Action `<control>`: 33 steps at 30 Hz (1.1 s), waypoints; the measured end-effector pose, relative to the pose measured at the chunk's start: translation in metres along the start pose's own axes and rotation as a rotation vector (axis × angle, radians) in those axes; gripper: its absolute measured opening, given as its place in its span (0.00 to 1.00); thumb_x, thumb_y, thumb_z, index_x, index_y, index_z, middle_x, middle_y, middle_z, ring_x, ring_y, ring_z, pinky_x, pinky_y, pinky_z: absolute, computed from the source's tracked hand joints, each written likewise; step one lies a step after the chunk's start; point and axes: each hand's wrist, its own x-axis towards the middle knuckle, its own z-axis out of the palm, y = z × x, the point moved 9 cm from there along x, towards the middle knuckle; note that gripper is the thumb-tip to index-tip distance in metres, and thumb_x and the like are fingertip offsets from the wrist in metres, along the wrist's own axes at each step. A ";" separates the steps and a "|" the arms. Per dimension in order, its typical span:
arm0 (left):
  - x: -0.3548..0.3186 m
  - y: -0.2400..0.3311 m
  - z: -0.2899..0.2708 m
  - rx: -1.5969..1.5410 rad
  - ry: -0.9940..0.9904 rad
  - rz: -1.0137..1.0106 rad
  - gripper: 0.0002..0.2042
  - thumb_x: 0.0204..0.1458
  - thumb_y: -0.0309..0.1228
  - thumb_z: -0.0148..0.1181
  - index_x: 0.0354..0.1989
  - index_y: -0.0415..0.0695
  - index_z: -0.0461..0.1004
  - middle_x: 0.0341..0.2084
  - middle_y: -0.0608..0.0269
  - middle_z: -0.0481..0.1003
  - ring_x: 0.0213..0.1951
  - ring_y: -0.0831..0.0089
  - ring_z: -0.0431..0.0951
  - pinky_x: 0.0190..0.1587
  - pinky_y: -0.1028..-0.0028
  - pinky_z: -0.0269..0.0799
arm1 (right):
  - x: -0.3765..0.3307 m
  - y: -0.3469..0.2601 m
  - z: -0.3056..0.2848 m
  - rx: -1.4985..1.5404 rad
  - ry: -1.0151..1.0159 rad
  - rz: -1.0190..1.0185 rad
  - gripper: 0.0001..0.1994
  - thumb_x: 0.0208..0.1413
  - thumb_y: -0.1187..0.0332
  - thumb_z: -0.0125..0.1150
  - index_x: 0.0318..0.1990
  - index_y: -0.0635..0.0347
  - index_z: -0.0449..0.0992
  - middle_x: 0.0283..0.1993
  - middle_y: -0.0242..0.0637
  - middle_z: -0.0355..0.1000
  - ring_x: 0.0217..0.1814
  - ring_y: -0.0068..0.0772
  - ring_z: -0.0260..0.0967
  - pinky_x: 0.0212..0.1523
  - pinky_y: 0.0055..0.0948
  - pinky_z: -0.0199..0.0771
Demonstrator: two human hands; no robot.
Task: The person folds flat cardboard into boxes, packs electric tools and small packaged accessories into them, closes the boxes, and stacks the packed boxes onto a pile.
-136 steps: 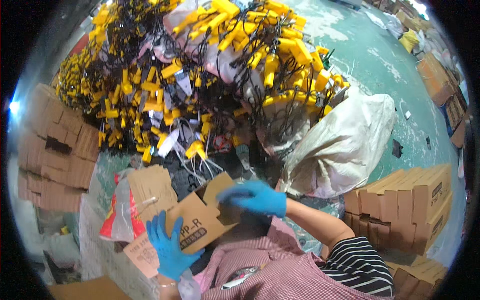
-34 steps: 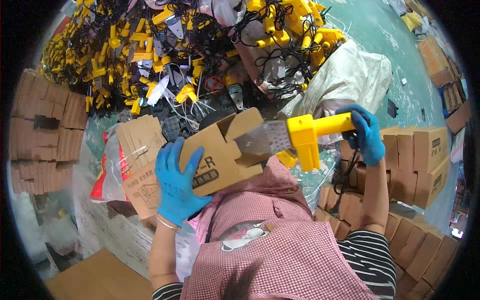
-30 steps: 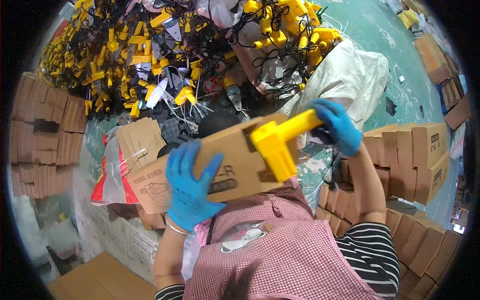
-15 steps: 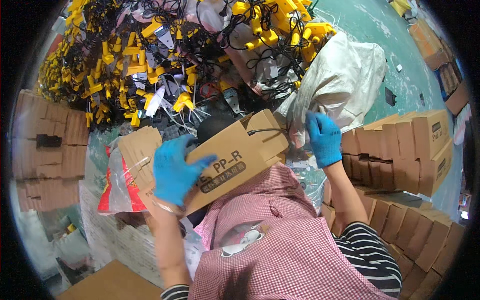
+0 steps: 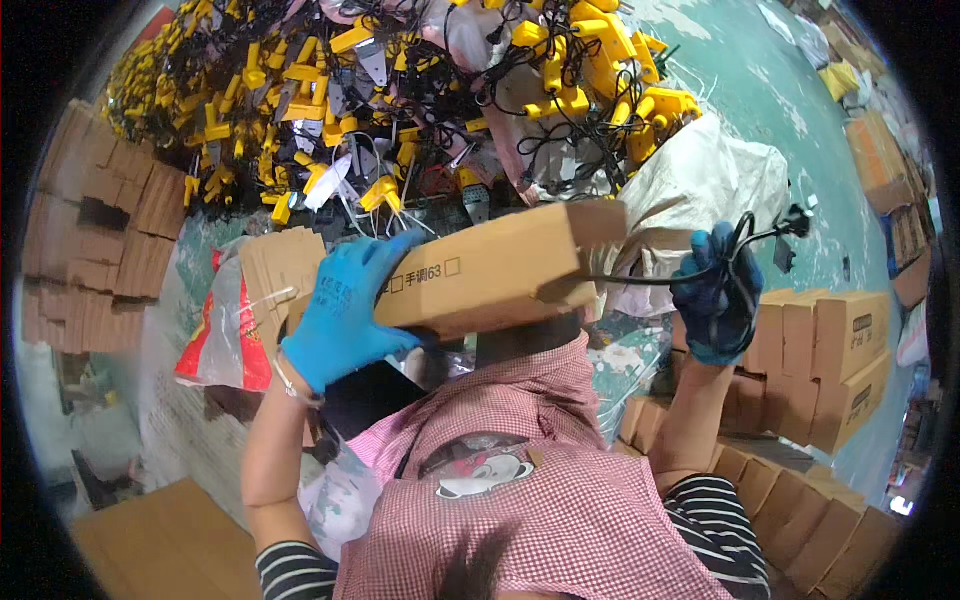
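Head view, left to right. A stack of flat brown cardboard (image 5: 95,215) stands at the left edge of the floor; its pieces are too many and too bent by the lens to count. Beside it lies 1 red-and-clear plastic bag (image 5: 222,335), with a bundle of folded carton blanks (image 5: 280,275) just behind it.

The left hand (image 5: 345,315), in 1 blue glove, is clamped on the left end of 1 long brown carton (image 5: 490,270), fingers spread over its top face. The carton is held level above the person's lap, in front of the red-checked apron (image 5: 530,480).

1 black cord (image 5: 650,278) runs from the carton's right end to the right hand (image 5: 715,295), also blue-gloved, which is closed around a loop of that cord; the cord's plug (image 5: 797,218) sticks out to the upper right. The 2 hands are well apart.

Behind the carton, a heap of yellow tools with black cords (image 5: 400,110) covers the floor, uncountable. 1 white sack (image 5: 700,185) lies at its right. Closed brown boxes (image 5: 820,350) are stacked at the right; at least 8 are visible.
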 end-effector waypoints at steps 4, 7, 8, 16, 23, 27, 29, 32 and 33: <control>-0.021 -0.041 0.045 -0.251 0.071 -0.028 0.45 0.33 0.37 0.78 0.64 0.43 0.62 0.55 0.49 0.69 0.59 0.50 0.68 0.64 0.58 0.63 | -0.025 0.021 0.105 -0.514 -0.440 0.056 0.12 0.54 0.79 0.61 0.47 0.63 0.76 0.44 0.43 0.78 0.45 0.39 0.78 0.49 0.35 0.79; -0.041 -0.046 0.067 -0.646 0.075 -0.122 0.43 0.36 0.32 0.78 0.64 0.41 0.62 0.57 0.48 0.68 0.61 0.53 0.68 0.65 0.60 0.63 | -0.050 0.041 0.184 -0.882 -0.790 -0.269 0.12 0.49 0.83 0.65 0.43 0.64 0.79 0.45 0.41 0.78 0.46 0.38 0.77 0.49 0.30 0.76; -0.049 -0.060 0.086 -0.796 0.043 -0.175 0.43 0.37 0.27 0.78 0.65 0.39 0.60 0.59 0.51 0.67 0.62 0.59 0.68 0.65 0.63 0.63 | -0.059 0.051 0.201 -1.093 -0.849 -0.288 0.12 0.50 0.83 0.64 0.42 0.62 0.80 0.47 0.42 0.78 0.49 0.39 0.77 0.51 0.31 0.75; -0.107 -0.054 0.072 -1.224 0.565 -0.248 0.49 0.37 0.34 0.81 0.68 0.40 0.56 0.63 0.51 0.63 0.62 0.62 0.67 0.65 0.62 0.64 | -0.091 0.153 0.241 -1.800 -1.336 -0.754 0.03 0.41 0.68 0.62 0.23 0.56 0.77 0.40 0.41 0.67 0.49 0.46 0.63 0.49 0.44 0.63; -0.099 0.044 -0.061 0.297 0.820 0.263 0.26 0.38 0.38 0.73 0.50 0.48 0.77 0.49 0.60 0.75 0.50 0.60 0.75 0.54 0.61 0.70 | -0.103 0.181 0.246 -2.009 -1.486 -0.849 0.04 0.42 0.67 0.63 0.26 0.56 0.78 0.43 0.42 0.70 0.49 0.47 0.63 0.49 0.45 0.64; -0.066 0.021 -0.035 0.182 0.478 0.102 0.08 0.46 0.31 0.57 0.36 0.50 0.76 0.37 0.67 0.75 0.42 0.65 0.75 0.46 0.65 0.69 | -0.101 0.154 0.254 -1.843 -1.449 -0.691 0.18 0.38 0.70 0.69 0.41 0.62 0.78 0.52 0.42 0.71 0.59 0.49 0.65 0.60 0.44 0.65; -0.059 0.024 -0.027 0.280 0.551 0.106 0.05 0.43 0.31 0.56 0.30 0.50 0.70 0.28 0.66 0.67 0.37 0.66 0.72 0.42 0.67 0.68 | -0.124 0.147 0.271 -1.980 -1.400 -0.713 0.25 0.38 0.69 0.70 0.49 0.64 0.75 0.56 0.44 0.70 0.61 0.50 0.65 0.61 0.45 0.65; -0.042 0.024 -0.018 0.130 0.520 0.206 0.05 0.45 0.35 0.57 0.27 0.49 0.73 0.28 0.64 0.71 0.37 0.66 0.73 0.40 0.66 0.68 | -0.129 0.156 0.257 -1.961 -1.373 -0.382 0.35 0.37 0.70 0.73 0.59 0.61 0.70 0.62 0.47 0.67 0.63 0.52 0.64 0.63 0.44 0.64; -0.022 0.019 -0.010 0.083 0.226 0.135 0.09 0.47 0.39 0.59 0.26 0.48 0.76 0.28 0.63 0.75 0.35 0.63 0.76 0.39 0.64 0.69 | -0.126 0.160 0.260 -1.951 -1.389 -0.469 0.36 0.35 0.69 0.75 0.58 0.62 0.70 0.57 0.48 0.70 0.59 0.54 0.68 0.60 0.45 0.66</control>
